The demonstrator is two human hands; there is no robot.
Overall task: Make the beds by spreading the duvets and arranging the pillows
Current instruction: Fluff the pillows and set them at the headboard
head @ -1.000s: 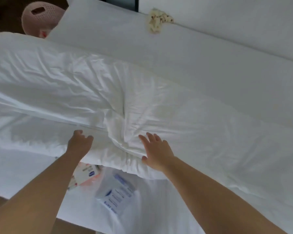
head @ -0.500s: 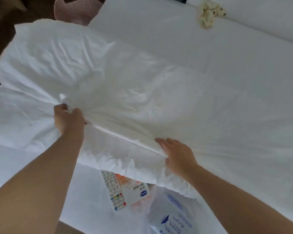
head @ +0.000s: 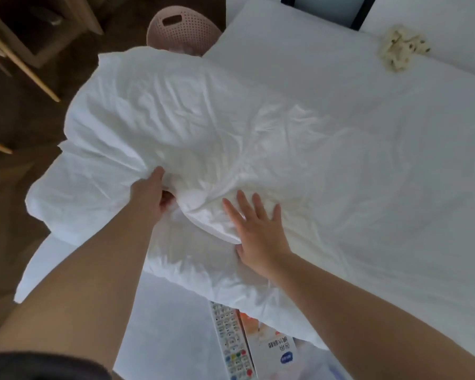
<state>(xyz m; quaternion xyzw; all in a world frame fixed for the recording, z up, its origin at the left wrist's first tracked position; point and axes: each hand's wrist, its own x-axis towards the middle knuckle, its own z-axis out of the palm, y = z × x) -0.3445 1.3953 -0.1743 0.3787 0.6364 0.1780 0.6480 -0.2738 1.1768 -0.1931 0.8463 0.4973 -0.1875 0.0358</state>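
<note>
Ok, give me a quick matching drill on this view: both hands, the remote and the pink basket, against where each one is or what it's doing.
Things:
1. left hand
2. right hand
3. remote control
4. pink basket

Places or states:
A. behind the duvet, past its raised far end
B. flat on the duvet, fingers spread
C. grips a bunched fold of duvet
D. beside the white box, at the duvet's near edge

Pairs: 1-C, 2-B, 3-D, 4-A
</note>
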